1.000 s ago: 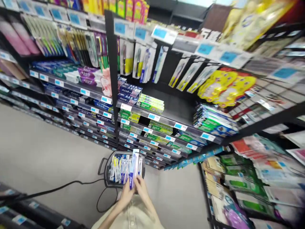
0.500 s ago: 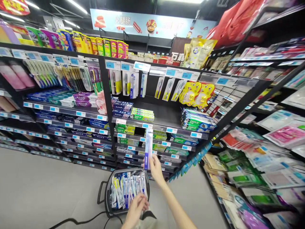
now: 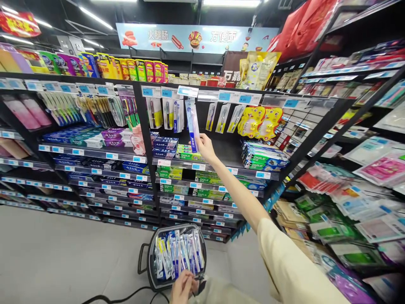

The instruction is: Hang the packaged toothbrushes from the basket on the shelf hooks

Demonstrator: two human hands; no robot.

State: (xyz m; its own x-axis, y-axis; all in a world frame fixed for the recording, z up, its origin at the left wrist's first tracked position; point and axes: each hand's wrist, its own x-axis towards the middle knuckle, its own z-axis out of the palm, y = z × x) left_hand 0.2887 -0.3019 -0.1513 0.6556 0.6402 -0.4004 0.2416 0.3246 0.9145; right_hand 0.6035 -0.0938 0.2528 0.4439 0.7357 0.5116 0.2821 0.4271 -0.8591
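Note:
My right hand (image 3: pixel 205 147) is stretched out to the shelf and closed on the lower end of a packaged toothbrush (image 3: pixel 191 122). The pack stands nearly upright, its top close under a price tag (image 3: pixel 188 91) on the hanging rail. Similar toothbrush packs (image 3: pixel 178 116) hang just left of it. Low in front of me, my left hand (image 3: pixel 183 288) has its fingers curled together at the near rim of a dark basket (image 3: pixel 204 249); whether anything is between them I cannot make out. Many packaged toothbrushes (image 3: pixel 179 253) lie in the basket.
Toothpaste boxes (image 3: pixel 264 156) fill the shelves below the hooks. Yellow carded packs (image 3: pixel 264 122) hang to the right. Bottom left, a black cord (image 3: pixel 117 295) runs by the basket. A rack of bagged goods (image 3: pixel 341 228) stands close on my right.
My right hand has risen from above the basket to the hanging rail, carrying the toothbrush pack. My left hand has drawn back to the basket's near edge.

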